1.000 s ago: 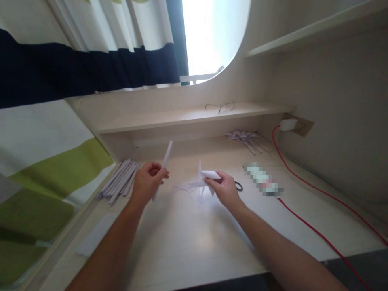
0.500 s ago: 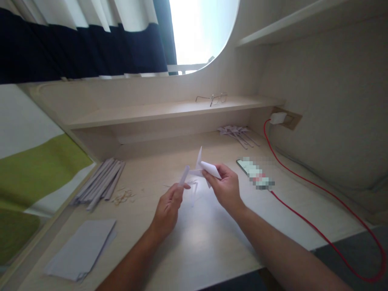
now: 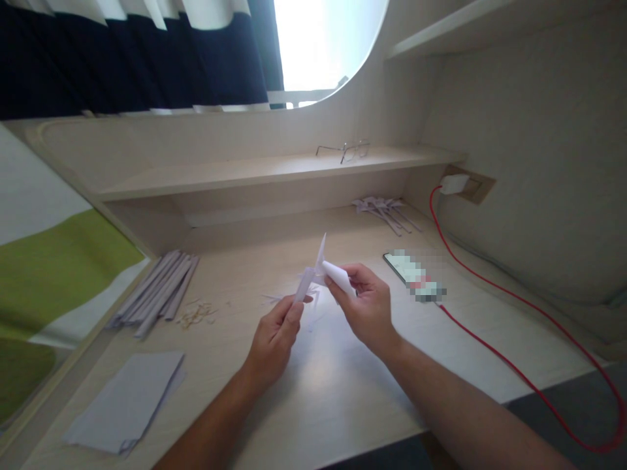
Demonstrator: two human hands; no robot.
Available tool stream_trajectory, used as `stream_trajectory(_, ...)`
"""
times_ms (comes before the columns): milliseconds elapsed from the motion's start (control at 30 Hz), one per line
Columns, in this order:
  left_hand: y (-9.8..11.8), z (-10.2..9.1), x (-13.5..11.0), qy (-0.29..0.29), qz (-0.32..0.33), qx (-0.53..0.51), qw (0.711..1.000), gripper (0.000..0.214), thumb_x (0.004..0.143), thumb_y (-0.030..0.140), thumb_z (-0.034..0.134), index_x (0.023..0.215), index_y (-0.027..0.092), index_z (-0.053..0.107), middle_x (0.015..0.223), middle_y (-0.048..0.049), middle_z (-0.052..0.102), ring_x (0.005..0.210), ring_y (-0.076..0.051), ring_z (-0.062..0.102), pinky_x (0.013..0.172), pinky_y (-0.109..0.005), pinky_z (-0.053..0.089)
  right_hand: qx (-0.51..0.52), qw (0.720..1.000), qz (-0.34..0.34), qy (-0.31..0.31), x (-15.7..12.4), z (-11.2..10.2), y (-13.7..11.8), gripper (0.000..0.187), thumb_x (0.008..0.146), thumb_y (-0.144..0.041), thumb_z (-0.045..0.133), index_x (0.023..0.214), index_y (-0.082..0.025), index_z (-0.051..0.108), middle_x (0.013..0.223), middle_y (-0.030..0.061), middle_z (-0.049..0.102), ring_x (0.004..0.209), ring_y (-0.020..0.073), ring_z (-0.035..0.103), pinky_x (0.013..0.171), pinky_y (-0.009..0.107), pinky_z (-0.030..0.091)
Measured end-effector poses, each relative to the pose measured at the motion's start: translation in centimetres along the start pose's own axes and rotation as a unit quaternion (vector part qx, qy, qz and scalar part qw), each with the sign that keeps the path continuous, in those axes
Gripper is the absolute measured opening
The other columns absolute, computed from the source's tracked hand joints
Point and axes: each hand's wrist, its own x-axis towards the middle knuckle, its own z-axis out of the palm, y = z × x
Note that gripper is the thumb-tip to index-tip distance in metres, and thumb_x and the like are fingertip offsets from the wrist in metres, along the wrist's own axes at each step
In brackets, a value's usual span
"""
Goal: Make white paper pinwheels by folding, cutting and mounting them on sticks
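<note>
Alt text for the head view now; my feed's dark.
The left hand holds a paper tube close to folded paper in the right hand, above a desk. Piled tubes lie to the left, a phone to the right.

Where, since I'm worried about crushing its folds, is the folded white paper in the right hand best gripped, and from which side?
Probably lightly, by the broad fold of the folded white paper, from the right, where the right hand holds it. A thin point sticks up and looks easy to bend, while the paper tube in the left hand crowds the left side.
</note>
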Motion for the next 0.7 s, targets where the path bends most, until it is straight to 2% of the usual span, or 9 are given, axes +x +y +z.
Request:
stream_trajectory(400, 1.2, 0.4, -0.1, 0.002, -0.002, 0.035, 0.999, 0.048, 0.1, 0.056, 0.048, 0.116, 0.014, 0.064, 0.053, 0.0082, 0.041, 0.046, -0.011, 0.04, 0.048, -0.023, 0.033, -0.012, 1.0, -0.018, 0.002, -0.1, 0.2, 0.5, 0.017, 0.086, -0.036, 0.078, 0.087, -0.02, 0.073, 0.082, 0.0026, 0.073, 0.075, 0.0176, 0.068, 0.073, 0.032, 0.056)
stream_trajectory(567, 0.5, 0.2, -0.2, 0.012, 0.041, 0.103, 0.994, 0.041, 0.102, 0.051, 0.049, 0.117, 0.017, 0.067, 0.058, 0.0062, 0.047, 0.054, -0.012, 0.045, 0.056, -0.025, 0.037, -0.029, 0.998, -0.048, 0.0, -0.3, 0.2, 0.0, 0.01, 0.086, -0.03, 0.077, 0.088, -0.02, 0.074, 0.084, 0.0035, 0.075, 0.076, 0.0185, 0.069, 0.074, 0.033, 0.056)
stream_trajectory(700, 0.2, -0.1, -0.5, 0.027, 0.093, 0.154, 0.983, 0.034, 0.103, 0.044, 0.05, 0.12, 0.021, 0.068, 0.073, 0.0021, 0.06, 0.067, -0.014, 0.055, 0.065, -0.026, 0.041, -0.017, 0.997, -0.072, -0.008, -0.6, 0.1, -0.5, 0.007, 0.086, -0.022, 0.076, 0.093, -0.021, 0.075, 0.087, 0.0036, 0.076, 0.079, 0.0189, 0.07, 0.076, 0.034, 0.056)
